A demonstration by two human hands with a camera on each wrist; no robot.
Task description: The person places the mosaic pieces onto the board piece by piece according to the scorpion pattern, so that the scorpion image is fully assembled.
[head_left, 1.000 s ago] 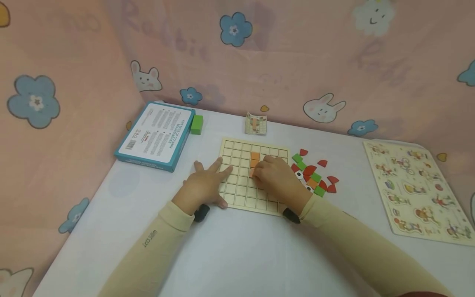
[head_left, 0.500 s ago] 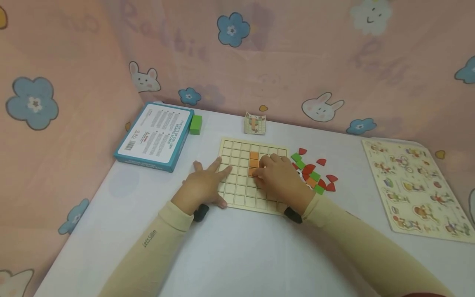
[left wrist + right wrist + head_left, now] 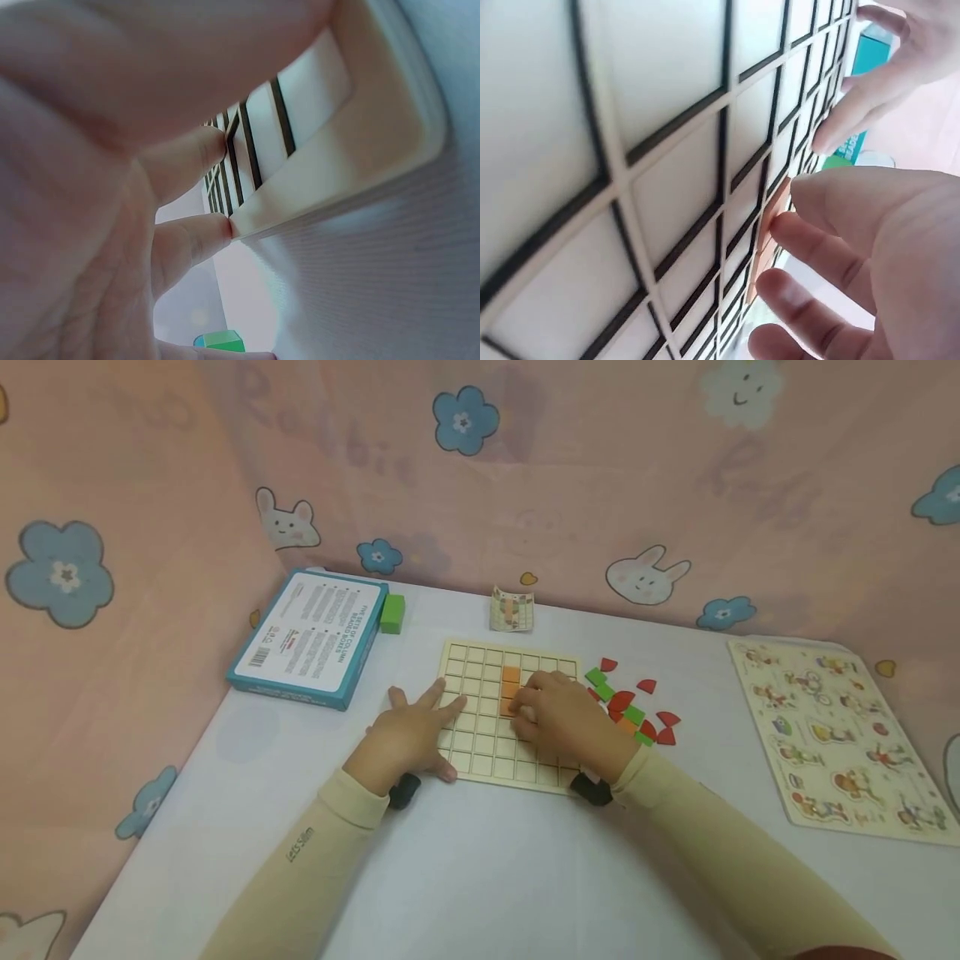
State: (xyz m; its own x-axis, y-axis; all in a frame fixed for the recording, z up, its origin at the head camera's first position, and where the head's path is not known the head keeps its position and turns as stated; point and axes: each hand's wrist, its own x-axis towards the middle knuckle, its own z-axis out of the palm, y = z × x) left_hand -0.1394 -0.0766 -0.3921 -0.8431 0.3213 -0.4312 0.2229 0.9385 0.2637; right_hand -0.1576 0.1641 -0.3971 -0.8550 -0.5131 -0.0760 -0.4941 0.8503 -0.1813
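Observation:
A wooden grid board (image 3: 483,745) lies on the white table. Orange square tiles (image 3: 511,675) sit in one column of its cells. My left hand (image 3: 405,731) is spread at the board's left edge; in the left wrist view its fingertips (image 3: 217,229) rest on the rim. My right hand (image 3: 566,718) is over the board's right half. In the right wrist view, its thumb and index fingertips (image 3: 784,225) are at the orange tiles (image 3: 774,214), apparently touching them, while the other fingers are loosely bent. No loose piece shows between them.
Red quarter-round pieces (image 3: 621,701) and green tiles (image 3: 604,692) lie scattered right of the board. A small picture card (image 3: 512,610) is behind it. Back left are a blue box (image 3: 307,639) and a green block (image 3: 392,613). A picture puzzle board (image 3: 840,735) lies at right.
My right fingertips have drawn back slightly from the lowest orange tile, and more of the tile shows. The left hand stays spread at the board's edge.

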